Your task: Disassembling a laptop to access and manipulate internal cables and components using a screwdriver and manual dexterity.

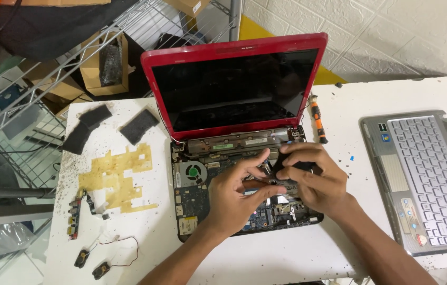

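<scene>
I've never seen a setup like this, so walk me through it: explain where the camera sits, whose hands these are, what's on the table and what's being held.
There is no machine here; a person works with two bare hands. The one picture comes from a camera worn on their head, looking down. On the white table stands an opened red laptop, its screen dark and its circuit board and fan exposed. The left hand and right hand meet over the board, both pinching a small black part. Around them lie a removed keyboard cover at right, an orange screwdriver, black pads, a yellow film sheet, a narrow board and two small speakers on wires.
</scene>
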